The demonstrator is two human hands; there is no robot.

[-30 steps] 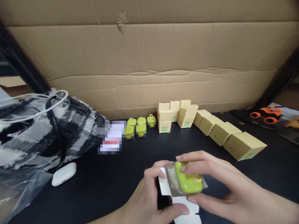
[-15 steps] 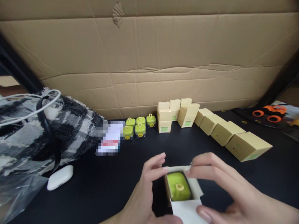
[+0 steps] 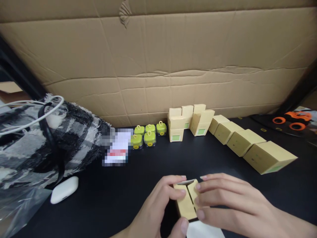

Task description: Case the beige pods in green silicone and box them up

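Observation:
A small cream cardboard box [image 3: 185, 203] stands between my hands at the lower middle, its two side flaps folded inward with a narrow gap between them. My left hand [image 3: 158, 206] grips it from the left, with fingertips on the left flap and the thumb at the near edge. Fingers of my right hand [image 3: 230, 198] press on the right flap and hold that side of the box. The long lid flap [image 3: 204, 229] hangs toward me, white side up. Whatever lies inside is hidden under the flaps.
Several green-lidded clear cases [image 3: 150, 138] stand near the cardboard wall [image 3: 173, 49]. Open-topped cream boxes [image 3: 176, 134] are beside them, with a row of closed boxes [image 3: 268, 155] at right. A white earbud case [image 3: 64, 189], plaid cloth [image 3: 81, 138] and orange toy vehicle [image 3: 297, 119] flank the table.
Both side flaps of the box have been folded in, covering the green-lidded case that showed inside. My right fingers have moved onto the right flap, and the left fingers onto the left one.

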